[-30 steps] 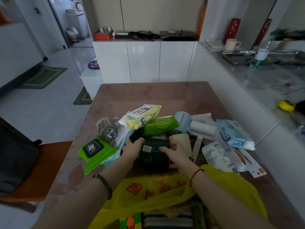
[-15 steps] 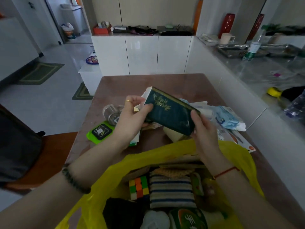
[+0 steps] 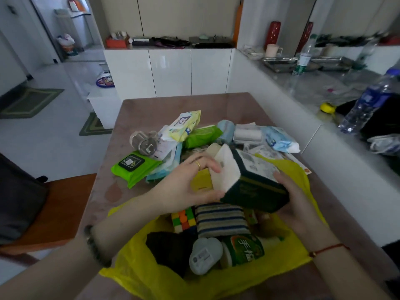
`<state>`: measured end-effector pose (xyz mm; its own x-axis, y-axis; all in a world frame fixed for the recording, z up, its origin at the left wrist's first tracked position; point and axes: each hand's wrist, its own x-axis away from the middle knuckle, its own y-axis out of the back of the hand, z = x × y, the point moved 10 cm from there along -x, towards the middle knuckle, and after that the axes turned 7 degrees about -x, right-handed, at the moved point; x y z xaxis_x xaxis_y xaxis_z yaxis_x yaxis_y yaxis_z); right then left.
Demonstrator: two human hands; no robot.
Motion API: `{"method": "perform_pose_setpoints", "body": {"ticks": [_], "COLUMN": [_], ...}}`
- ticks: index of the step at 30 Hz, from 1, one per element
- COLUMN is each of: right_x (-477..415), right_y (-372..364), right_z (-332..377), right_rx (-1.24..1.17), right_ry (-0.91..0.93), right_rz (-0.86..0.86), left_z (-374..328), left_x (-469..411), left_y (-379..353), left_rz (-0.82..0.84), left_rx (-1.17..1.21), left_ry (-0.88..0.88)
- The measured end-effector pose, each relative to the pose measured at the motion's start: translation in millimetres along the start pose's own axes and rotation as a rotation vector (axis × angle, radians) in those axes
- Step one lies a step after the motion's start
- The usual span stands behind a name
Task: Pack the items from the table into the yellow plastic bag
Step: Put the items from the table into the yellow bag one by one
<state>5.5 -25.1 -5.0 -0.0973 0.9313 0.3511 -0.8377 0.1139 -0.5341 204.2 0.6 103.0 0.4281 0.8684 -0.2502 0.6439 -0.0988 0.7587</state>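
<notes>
The brown worktop [image 3: 151,107] carries a yellow plastic bag [image 3: 149,276] at its near edge, mouth open. Above the mouth a dark green tissue pack [image 3: 253,189] is held tilted; left hand [image 3: 190,180] and right hand [image 3: 296,200] fingers grasp its ends. Wipe packets [image 3: 134,167] lie mid-worktop.

Two hands [image 3: 190,182] [image 3: 296,204], one yellow bag [image 3: 151,276], one dark green pack [image 3: 253,187], two green wipe packs [image 3: 135,166] [image 3: 202,136], one puzzle cube [image 3: 184,219], two bottles [image 3: 303,56] [image 3: 372,100], two red vases [image 3: 272,33] [image 3: 304,35]
</notes>
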Motion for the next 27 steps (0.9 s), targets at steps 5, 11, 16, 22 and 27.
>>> {"method": "perform_pose_setpoints", "body": {"ticks": [5, 11, 16, 22, 27], "right_x": [23, 47, 52, 61, 30], "right_y": [33, 78, 55, 12, -38], "right_z": [-23, -34, -27, 31, 99], "right_rx": [0.092, 0.034, 0.303, 0.743, 0.713], "right_ry": [-0.02, 0.187, 0.084, 0.259, 0.441], "right_rz": [-0.257, -0.692, -0.562, -0.331, -0.182], "left_z": [71, 91, 81, 96, 100], "left_x": [17, 6, -7, -14, -21], "left_y": [-27, 13, 24, -6, -9], "left_rz": [0.368, 0.006, -0.065, 0.35, 0.593], "left_rx": [-0.775, -0.469, -0.242, -0.141, -0.018], "left_ry": [0.308, 0.395, 0.32, 0.312, 0.444]}}
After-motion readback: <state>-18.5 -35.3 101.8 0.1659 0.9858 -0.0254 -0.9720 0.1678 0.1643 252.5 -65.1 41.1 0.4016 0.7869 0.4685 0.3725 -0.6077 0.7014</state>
